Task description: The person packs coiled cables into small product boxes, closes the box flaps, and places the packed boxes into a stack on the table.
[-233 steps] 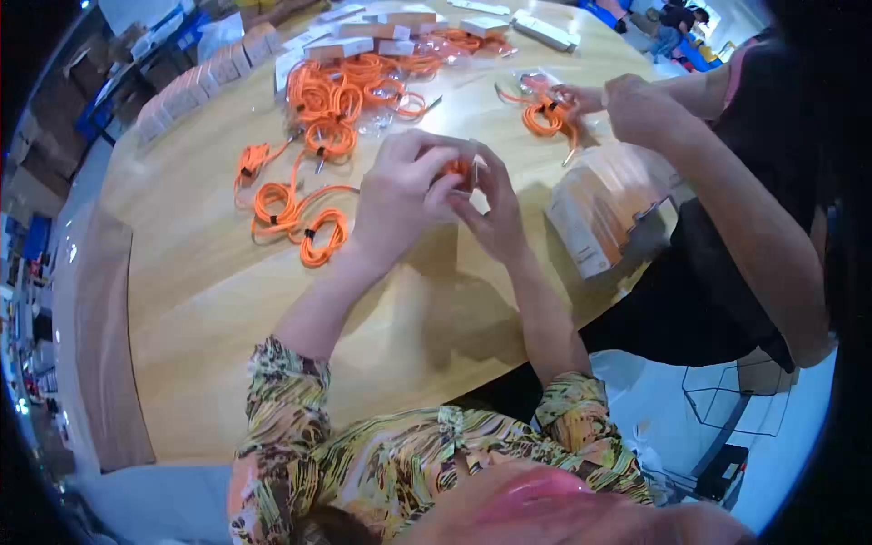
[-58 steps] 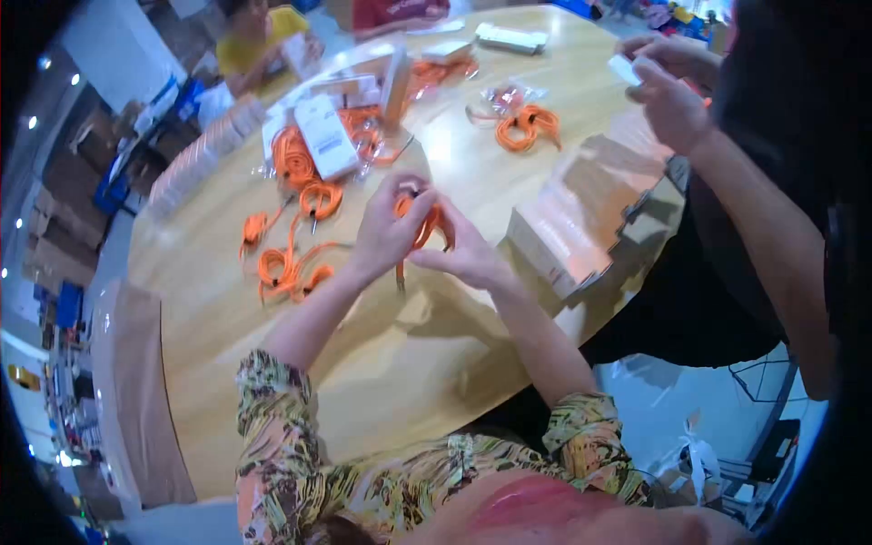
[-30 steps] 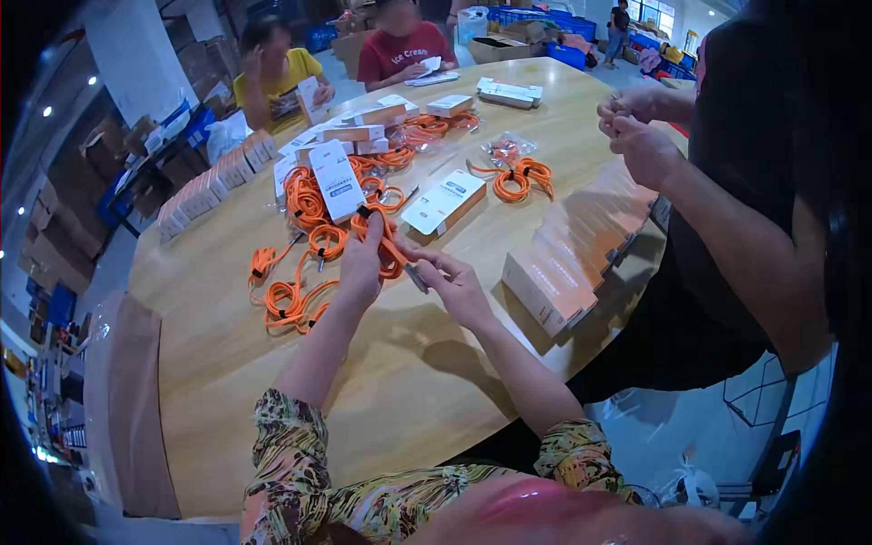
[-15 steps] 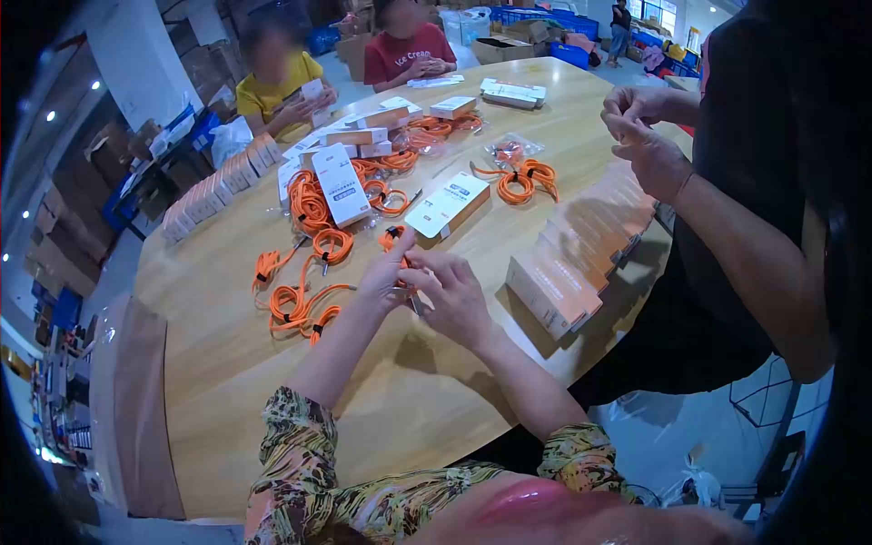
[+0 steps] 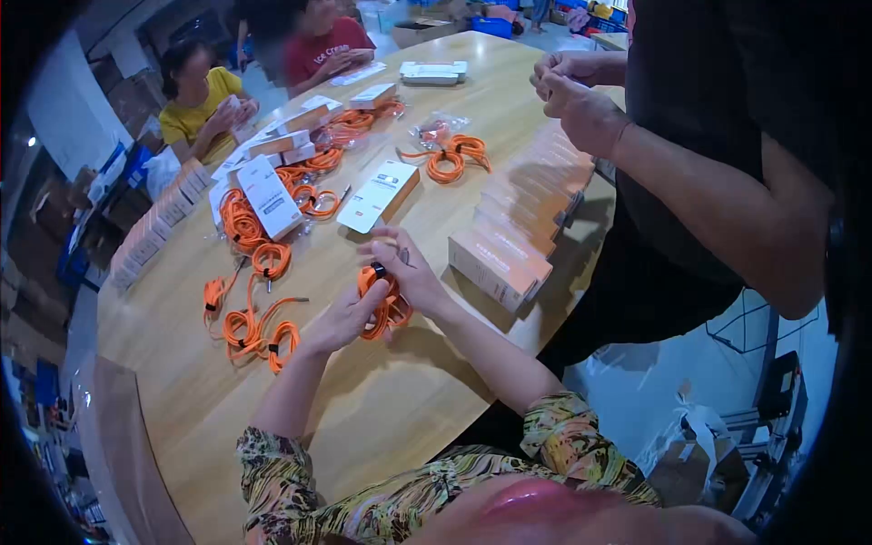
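Over the middle of the table, my left hand point(image 5: 343, 320) grips a coiled orange cable point(image 5: 389, 309) that has a black strap at its top. My right hand point(image 5: 409, 272) is at the coil's right side, wrapped against it, with a metal plug between its fingers. Just beyond my hands lies a white and orange box point(image 5: 380, 195) with its flap open. More orange coils with black straps point(image 5: 241, 331) rest on the table to the left. Past them, another white box point(image 5: 270, 195) leans on a heap of orange cables point(image 5: 241, 222).
A row of orange and white boxes point(image 5: 509, 245) stands at the right, beside a co-worker in black point(image 5: 708, 145). Another box row point(image 5: 159, 222) lines the left edge. Across the wooden table point(image 5: 381, 391) sit two people, in yellow and red.
The view has swung, shifting the table's contents left. The coil between my hands is now more visible, its strap upward. Compared with the oldest frame, a white box now lies beyond my hands.
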`<control>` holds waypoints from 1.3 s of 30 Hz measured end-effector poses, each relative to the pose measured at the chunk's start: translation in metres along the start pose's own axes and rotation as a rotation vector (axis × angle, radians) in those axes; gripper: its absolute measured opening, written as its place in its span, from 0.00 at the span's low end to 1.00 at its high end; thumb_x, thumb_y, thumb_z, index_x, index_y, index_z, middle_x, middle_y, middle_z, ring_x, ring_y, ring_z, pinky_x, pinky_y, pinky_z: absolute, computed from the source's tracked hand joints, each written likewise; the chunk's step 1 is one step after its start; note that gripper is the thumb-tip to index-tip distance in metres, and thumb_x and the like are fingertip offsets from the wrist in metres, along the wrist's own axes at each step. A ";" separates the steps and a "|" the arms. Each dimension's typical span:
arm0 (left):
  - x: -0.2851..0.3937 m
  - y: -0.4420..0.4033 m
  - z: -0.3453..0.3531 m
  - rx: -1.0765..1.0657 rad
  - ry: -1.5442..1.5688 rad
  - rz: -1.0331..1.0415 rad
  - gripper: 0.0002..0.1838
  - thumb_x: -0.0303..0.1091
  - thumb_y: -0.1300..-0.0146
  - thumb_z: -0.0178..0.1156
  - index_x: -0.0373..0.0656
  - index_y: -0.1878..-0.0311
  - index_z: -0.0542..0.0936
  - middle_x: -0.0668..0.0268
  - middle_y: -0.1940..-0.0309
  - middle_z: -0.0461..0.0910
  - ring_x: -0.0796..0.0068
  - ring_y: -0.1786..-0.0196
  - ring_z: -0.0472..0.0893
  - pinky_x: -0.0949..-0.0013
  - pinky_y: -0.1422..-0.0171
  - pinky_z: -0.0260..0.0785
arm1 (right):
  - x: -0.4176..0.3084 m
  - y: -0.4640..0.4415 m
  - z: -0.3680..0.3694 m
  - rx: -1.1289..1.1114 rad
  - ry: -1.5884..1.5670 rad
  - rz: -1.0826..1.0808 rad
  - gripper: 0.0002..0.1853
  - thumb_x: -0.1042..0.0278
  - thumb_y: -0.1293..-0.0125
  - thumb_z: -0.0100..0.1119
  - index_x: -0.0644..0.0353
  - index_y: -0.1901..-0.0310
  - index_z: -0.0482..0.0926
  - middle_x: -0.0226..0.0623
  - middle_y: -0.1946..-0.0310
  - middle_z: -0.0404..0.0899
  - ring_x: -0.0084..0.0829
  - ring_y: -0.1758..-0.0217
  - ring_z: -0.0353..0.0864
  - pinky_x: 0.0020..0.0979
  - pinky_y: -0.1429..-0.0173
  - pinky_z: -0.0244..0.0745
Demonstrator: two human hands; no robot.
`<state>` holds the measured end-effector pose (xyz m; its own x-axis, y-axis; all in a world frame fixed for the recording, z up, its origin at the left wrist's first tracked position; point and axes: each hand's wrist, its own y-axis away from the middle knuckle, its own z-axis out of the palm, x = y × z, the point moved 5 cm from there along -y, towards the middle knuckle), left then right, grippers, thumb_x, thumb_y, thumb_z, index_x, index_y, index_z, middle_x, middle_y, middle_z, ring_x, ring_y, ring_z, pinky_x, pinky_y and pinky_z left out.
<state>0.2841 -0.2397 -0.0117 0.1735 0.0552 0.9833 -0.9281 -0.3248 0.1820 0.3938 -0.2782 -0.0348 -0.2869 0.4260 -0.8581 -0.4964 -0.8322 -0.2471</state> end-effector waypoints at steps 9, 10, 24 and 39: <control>-0.050 -0.017 -0.022 -0.016 0.126 -0.053 0.17 0.34 0.42 0.63 0.38 0.50 0.75 0.64 0.65 0.79 0.79 0.64 0.77 0.80 0.62 0.69 | -0.001 0.016 0.013 -0.029 0.002 -0.034 0.12 0.68 0.32 0.56 0.66 0.69 0.81 0.33 0.71 0.82 0.22 0.67 0.77 0.23 0.57 0.73; -0.047 -0.021 -0.019 -0.010 0.141 0.010 0.20 0.34 0.42 0.64 0.37 0.48 0.73 0.62 0.61 0.78 0.77 0.61 0.77 0.78 0.58 0.70 | 0.006 0.016 0.005 0.053 0.092 -0.029 0.11 0.68 0.32 0.56 0.66 0.70 0.80 0.33 0.71 0.82 0.21 0.67 0.76 0.22 0.58 0.72; -0.007 -0.015 0.010 -0.022 -0.311 0.364 0.43 0.30 0.37 0.62 0.41 0.25 0.47 0.52 0.34 0.64 0.57 0.34 0.68 0.62 0.36 0.68 | 0.005 -0.003 -0.028 0.153 0.002 -0.020 0.18 0.56 0.22 0.42 0.61 0.62 0.75 0.33 0.73 0.80 0.22 0.70 0.77 0.21 0.59 0.72; -0.031 -0.019 -0.031 -0.031 0.343 0.022 0.14 0.33 0.30 0.50 0.43 0.43 0.69 0.64 0.62 0.77 0.80 0.68 0.75 0.75 0.69 0.68 | 0.010 -0.001 0.004 -0.313 0.324 0.160 0.32 0.56 0.23 0.38 0.57 0.23 0.43 0.45 0.31 0.59 0.36 0.34 0.64 0.35 0.39 0.70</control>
<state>0.2862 -0.2062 -0.0458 0.0372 0.3641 0.9306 -0.9409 -0.3010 0.1554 0.3879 -0.2720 -0.0409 -0.0445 0.1924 -0.9803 -0.1822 -0.9664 -0.1814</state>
